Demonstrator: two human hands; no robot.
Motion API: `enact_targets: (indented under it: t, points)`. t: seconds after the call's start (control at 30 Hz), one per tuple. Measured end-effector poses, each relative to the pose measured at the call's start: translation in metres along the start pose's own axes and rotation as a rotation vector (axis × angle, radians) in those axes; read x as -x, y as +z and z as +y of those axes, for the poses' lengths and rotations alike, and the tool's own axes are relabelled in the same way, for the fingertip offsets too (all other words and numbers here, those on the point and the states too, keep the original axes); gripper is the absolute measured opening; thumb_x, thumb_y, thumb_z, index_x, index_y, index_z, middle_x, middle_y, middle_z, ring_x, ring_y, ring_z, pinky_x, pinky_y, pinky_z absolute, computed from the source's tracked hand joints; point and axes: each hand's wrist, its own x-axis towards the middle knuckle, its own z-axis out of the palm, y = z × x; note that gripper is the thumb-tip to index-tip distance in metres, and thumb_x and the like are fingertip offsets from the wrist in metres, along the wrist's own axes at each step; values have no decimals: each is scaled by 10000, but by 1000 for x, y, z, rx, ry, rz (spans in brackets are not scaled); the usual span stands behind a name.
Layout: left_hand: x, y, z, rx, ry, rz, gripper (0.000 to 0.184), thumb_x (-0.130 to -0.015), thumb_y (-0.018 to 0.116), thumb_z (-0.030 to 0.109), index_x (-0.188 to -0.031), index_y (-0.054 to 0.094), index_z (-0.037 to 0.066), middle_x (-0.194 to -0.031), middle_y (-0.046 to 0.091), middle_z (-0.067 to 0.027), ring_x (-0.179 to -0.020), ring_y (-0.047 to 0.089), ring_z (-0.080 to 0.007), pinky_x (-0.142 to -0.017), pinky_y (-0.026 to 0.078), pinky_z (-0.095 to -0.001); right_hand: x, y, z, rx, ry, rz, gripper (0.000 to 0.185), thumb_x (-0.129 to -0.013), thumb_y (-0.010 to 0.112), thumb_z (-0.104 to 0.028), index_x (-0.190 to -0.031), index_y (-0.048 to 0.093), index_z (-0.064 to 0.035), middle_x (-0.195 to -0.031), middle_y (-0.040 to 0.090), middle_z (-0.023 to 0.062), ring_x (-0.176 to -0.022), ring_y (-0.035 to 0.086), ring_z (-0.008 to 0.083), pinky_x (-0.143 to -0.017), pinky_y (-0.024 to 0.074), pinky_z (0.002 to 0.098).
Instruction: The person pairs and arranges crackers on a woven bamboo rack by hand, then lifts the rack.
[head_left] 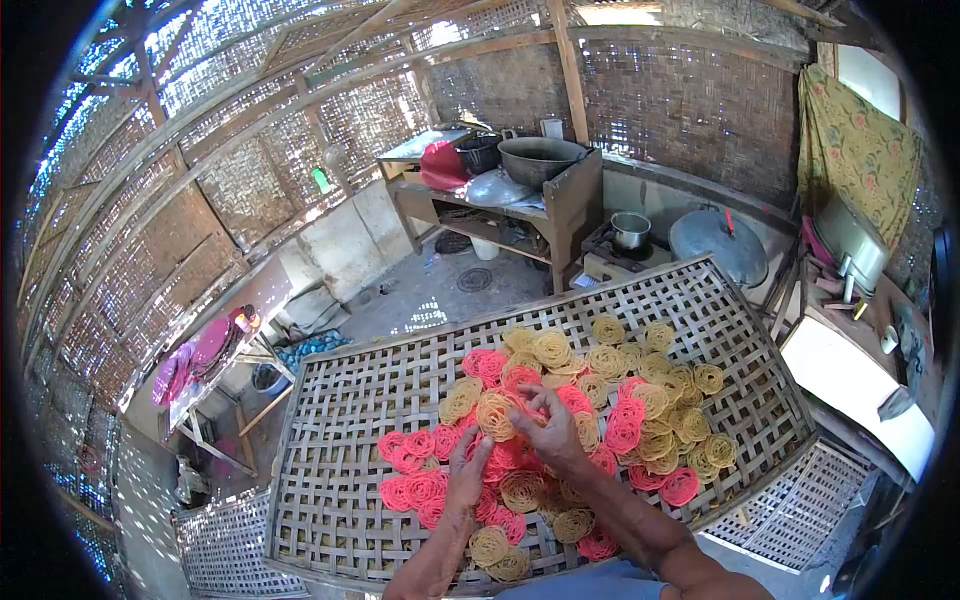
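Note:
Round lacy discs, some pink (625, 425) and some yellow-tan (690, 425), lie in loose heaps on a woven bamboo rack (350, 420). Over the middle of the heap, my left hand (468, 468) has its fingers bent up at the lower left edge of a tan disc (497, 414). My right hand (550, 428) is at the right side of that same disc, thumb against it and fingers curled above. The disc is held up between both hands, tilted. Pink discs lie just below and behind the hands, partly hidden by them.
A wooden shelf unit (560, 225) with a large dark pot (535, 158) stands behind the rack. A small metal pot (630, 232) sits on a stove to its right, beside a big round lid (718, 245). Purple-pink items (210, 345) rest on a bench at left.

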Motion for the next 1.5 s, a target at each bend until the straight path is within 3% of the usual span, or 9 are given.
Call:
enact_targets:
  t: [0.17,0.4,0.5,0.6,0.7,0.9,1.1,1.33,1.5]
  points:
    - [7,5,9,427,-15,-166,535,-988,484,159,-1491,406,-6,-1397,560,-123,-1274,552,-214,-1104,433,-365,6,-3,-36,342,-141,-230,716,-834,824,-388,-1380,507,-49,-1353,578,212,-1191,625,326,-996,506,414]
    - [8,4,6,128,193,31,408,-890,517,-52,-1286,610,-45,-1241,673,-97,-1130,628,-185,-993,471,-303,1,-11,-23,395,-85,50,316,-904,763,-256,-1106,688,-25,-979,730,139,-859,730,260,-756,580,388]
    - [1,-9,9,-268,422,116,352,-901,554,-22,-1245,624,-46,-1212,692,-93,-1069,642,-176,-915,489,-299,-17,-31,-41,363,186,123,303,-905,748,-258,-1126,703,-56,-913,721,151,-884,712,299,-739,569,378]
    - [4,-20,15,-381,373,89,344,-891,574,-17,-1230,632,-36,-1165,711,-110,-1046,655,-190,-912,496,-314,-28,-51,-37,424,-24,247,365,-895,760,-266,-1186,676,-61,-1028,715,147,-995,692,301,-857,545,405]
    - [2,-14,26,-448,381,96,374,-872,571,-24,-1241,633,-17,-1175,704,-123,-1065,662,-201,-951,494,-312,-22,-63,-43,812,-500,232,503,-863,791,-322,-1266,626,-71,-1241,657,150,-1182,612,351,-1015,456,482]
    - [4,-4,39,-761,584,-10,436,-859,620,-5,-1295,618,-2,-1389,565,-211,-1312,537,-331,-1124,402,-411,82,-39,-47,940,-345,-588,872,-814,694,-677,-1450,513,-109,-1495,480,182,-1492,294,408,-1188,189,643]
    - [-10,-26,31,-1057,672,42,532,-863,708,93,-1379,586,51,-1477,493,-237,-1389,445,-411,-1170,328,-493,64,-35,1,1125,-256,-550,1074,-786,551,-838,-1580,336,-147,-1655,198,233,-1547,26,462,-1168,-2,721]
    - [-42,-113,28,-1198,267,369,755,-829,756,521,-1396,569,59,-1480,468,-298,-1423,353,-488,-1160,284,-569,17,-10,13,1225,-376,-556,916,-831,640,-670,-1499,408,-87,-1352,519,219,-1335,446,432,-1054,279,689]
    - [-48,-117,3,-1380,433,141,836,-683,834,589,-1328,648,90,-1451,525,-251,-1366,430,-456,-1149,301,-549,7,7,22,884,-287,-532,752,-810,777,-402,-1441,469,-132,-1305,526,190,-1237,543,359,-962,468,535]
